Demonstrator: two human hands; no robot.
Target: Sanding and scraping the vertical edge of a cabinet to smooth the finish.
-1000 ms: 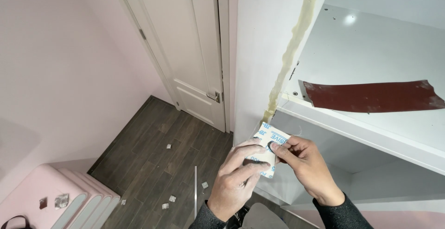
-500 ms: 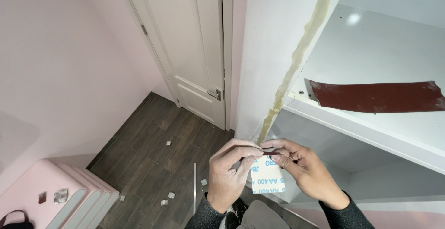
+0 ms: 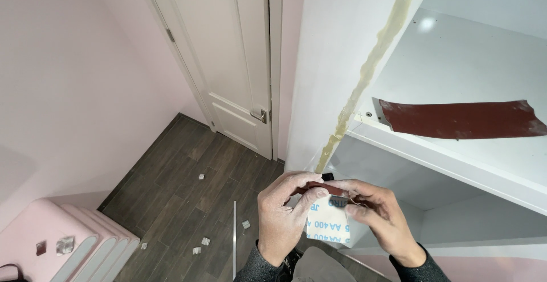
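A white shelf (image 3: 456,151) juts from a white cabinet side panel (image 3: 342,59) whose front edge carries a yellowish strip of old glue (image 3: 370,65). On the shelf lies a long strip of dark red sandpaper (image 3: 461,119). Below are a dark wood-plank floor (image 3: 182,185) dotted with small scraps (image 3: 200,241), a white panelled door (image 3: 228,54) with a metal handle (image 3: 259,115), pink walls, and a pink ribbed radiator (image 3: 74,248) at the lower left.

Against the frame a second ago, the view has tilted so that the shelf and door sit higher, and the small sandpaper sheet (image 3: 327,219) has turned: then it was held up near the glue edge; now it hangs lower between the hands, its white printed backing facing the camera.

The left hand (image 3: 282,219) and the right hand (image 3: 379,216) meet in front of the chest, wrists low. Both sets of fingers pinch narrowly on the sheet's upper edge, which seems folded over to show a dark red grit side, though the fold is partly hidden. The sheet hangs in the air just below the shelf's corner, touching nothing else.
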